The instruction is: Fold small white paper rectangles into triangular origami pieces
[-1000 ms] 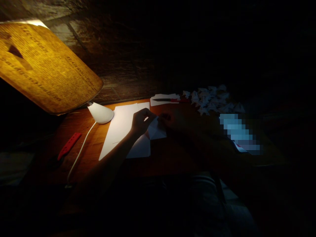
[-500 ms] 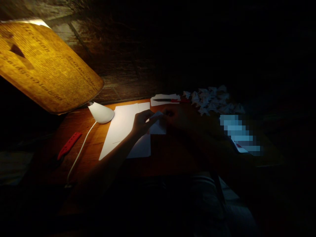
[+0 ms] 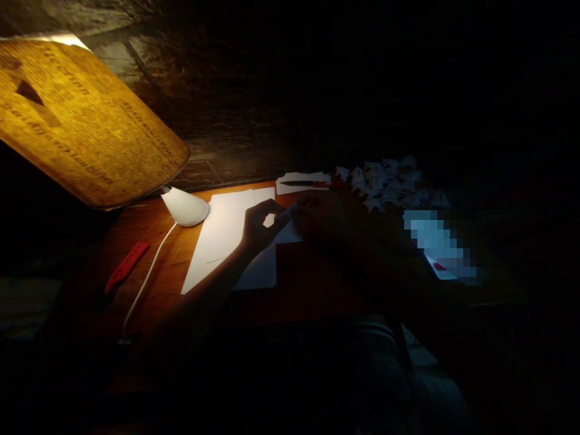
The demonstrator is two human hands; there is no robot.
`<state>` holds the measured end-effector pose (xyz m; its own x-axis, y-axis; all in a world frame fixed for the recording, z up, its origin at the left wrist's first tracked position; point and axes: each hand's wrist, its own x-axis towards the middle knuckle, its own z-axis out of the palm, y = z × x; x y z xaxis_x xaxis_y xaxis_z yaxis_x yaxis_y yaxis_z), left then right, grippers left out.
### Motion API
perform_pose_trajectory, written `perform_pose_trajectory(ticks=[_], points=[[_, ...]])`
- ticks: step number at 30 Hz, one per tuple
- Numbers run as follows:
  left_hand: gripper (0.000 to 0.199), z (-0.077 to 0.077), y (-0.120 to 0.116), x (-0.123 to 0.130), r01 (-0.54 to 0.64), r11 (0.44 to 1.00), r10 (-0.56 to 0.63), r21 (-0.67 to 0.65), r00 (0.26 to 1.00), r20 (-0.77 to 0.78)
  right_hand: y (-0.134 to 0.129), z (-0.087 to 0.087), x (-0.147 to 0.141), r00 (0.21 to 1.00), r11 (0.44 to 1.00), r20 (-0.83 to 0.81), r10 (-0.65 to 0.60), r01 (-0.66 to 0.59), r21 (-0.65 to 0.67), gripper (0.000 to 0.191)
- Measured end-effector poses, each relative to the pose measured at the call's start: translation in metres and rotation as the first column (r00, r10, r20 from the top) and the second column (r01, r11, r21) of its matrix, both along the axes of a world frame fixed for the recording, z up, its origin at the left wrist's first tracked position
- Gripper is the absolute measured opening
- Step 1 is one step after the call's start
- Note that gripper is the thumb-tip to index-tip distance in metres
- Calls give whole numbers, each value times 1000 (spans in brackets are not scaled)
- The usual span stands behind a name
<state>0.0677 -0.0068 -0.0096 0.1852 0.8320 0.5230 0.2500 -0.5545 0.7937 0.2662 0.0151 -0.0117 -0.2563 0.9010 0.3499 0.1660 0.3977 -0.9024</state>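
A small piece of folded white paper (image 3: 289, 232) is held up over the wooden table, between my two hands. My left hand (image 3: 261, 225) pinches its left edge, with thumb and forefinger forming a loop. At its upper right, my right hand (image 3: 312, 211) has its fingers closed on the paper; deep shadow hides much of this hand. Beneath my left hand and forearm lie white paper sheets (image 3: 224, 232), the top one with a dark line near its lower part.
A lamp with a printed shade (image 3: 95, 121) and white base (image 3: 186, 208) stands left, its cord (image 3: 147, 281) running forward. Near it lies a red-handled tool (image 3: 127, 266). Behind my hands, a knife (image 3: 299, 183) rests on paper slips (image 3: 290, 176). Folded paper shapes (image 3: 385, 181) and a lit phone (image 3: 437, 244) lie right.
The folded paper has tilted, so less of its face shows. My right hand has come slightly down and left over it; my left hand has barely shifted.
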Motion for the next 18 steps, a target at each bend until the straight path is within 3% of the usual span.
perform_pose_trajectory(ticks=[6,18], points=[[35,2,0,-2,10,1000,-8,-26,997,71,0,0,3,998,1000,-57,-6,5,-15,26],[30,8,-4,-2,-73,993,80,-88,994,79,-3,3,2,998,1000,-64,7,-8,-23,27]])
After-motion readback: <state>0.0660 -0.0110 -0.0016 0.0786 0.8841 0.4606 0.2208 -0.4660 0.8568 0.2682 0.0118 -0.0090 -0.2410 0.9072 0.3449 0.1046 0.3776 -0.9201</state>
